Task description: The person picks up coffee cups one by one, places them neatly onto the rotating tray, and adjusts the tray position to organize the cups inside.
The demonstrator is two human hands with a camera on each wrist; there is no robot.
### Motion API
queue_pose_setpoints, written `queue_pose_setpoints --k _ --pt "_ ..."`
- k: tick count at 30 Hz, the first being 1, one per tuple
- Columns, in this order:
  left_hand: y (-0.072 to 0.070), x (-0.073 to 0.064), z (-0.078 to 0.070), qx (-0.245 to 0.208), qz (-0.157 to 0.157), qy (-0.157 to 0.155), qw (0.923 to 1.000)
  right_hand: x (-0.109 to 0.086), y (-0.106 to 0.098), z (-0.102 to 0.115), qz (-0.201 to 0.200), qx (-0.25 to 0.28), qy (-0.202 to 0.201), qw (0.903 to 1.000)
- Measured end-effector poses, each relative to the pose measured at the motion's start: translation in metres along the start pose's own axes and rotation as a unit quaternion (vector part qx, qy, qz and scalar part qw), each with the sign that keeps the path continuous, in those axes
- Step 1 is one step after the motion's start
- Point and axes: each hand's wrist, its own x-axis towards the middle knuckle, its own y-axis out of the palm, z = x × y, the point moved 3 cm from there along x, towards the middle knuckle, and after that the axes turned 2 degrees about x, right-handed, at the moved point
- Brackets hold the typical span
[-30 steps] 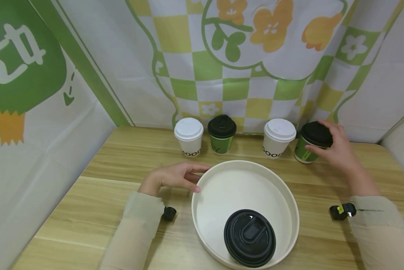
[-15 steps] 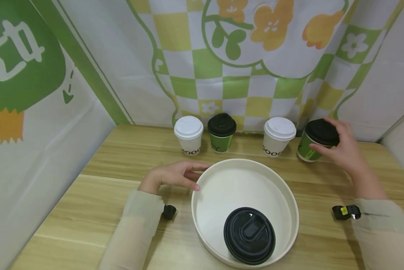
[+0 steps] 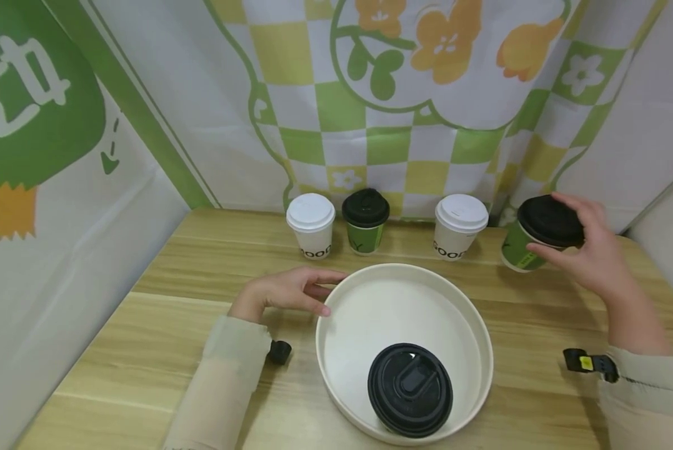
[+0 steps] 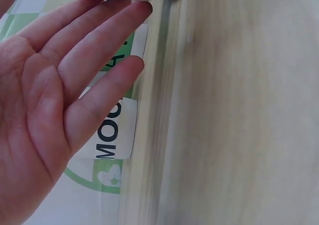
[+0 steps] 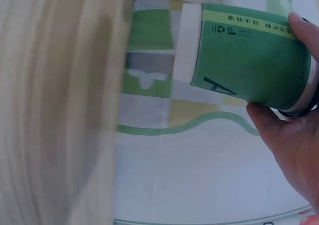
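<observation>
Far-right green cup (image 3: 523, 245) is shifting rightward, the right hand (image 3: 593, 257) pinching it; lifting is apparently starting, next needing steadiness.

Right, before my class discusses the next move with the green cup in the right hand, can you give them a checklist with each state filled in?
1. Right hand has fingers and thumb around the green cup: ok.
2. Cup raised off the table: ok, a gap shows under its base in the right wrist view.
3. Cup upright: not ok, it leans a little.
4. Black lid on: ok; whether it is pressed tight: cannot tell.
5. Bare space in the round tray: ok, the black-lidded cup stands toward the near side.
6. Left hand at the tray's rim: ok; how firmly it steadies it: cannot tell.
</observation>
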Motion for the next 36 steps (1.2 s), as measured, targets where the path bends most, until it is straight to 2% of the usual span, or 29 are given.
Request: queue_pose_setpoints --k 9,15,22,28,36 --pt "-0.006 0.009 -0.002 -0.015 0.02 -0.009 0.9997 -0.009 -0.011 0.025 -0.025 -0.006 -0.057 0.9981" --pt "-0.011 0.015 0.001 -0.02 0.036 -0.014 0.9991 -0.012 -0.014 0.043 -0.015 0.003 -0.106 0.9943" --pt "-0.011 0.018 0.005 -0.043 0.042 -0.007 0.9982 -0.014 -0.015 0.059 -0.002 0.011 -0.131 0.9913" --pt "-0.01 0.014 0.0 -0.029 0.023 -0.005 0.9993 -0.016 -0.014 0.066 -0.002 0.012 -0.137 0.9905" --pt "-0.009 -0.005 -0.002 -0.015 0.001 0.006 0.9999 -0.018 -0.014 0.067 0.002 0.01 -0.134 0.9909"
